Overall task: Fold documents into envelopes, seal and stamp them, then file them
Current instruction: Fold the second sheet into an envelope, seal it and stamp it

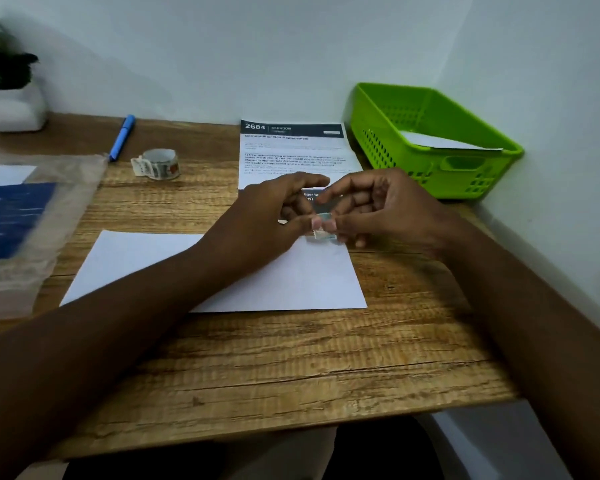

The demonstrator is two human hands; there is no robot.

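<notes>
Hands meet over the far right corner of the white envelope (284,278) lying on the bench (291,368), left hand (271,216) and right hand (385,209) together pinching a small stamp (323,227) between thumbs and fingertips.

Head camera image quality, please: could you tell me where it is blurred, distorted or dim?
Head view: dim, flat light throughout; the plastic sleeve and plant at the left edge are smeared; the small stamp pinched between left hand and right hand is soft; the desk edge bows from the wide lens; the printed sheet's heading reads, its body text barely.
</notes>
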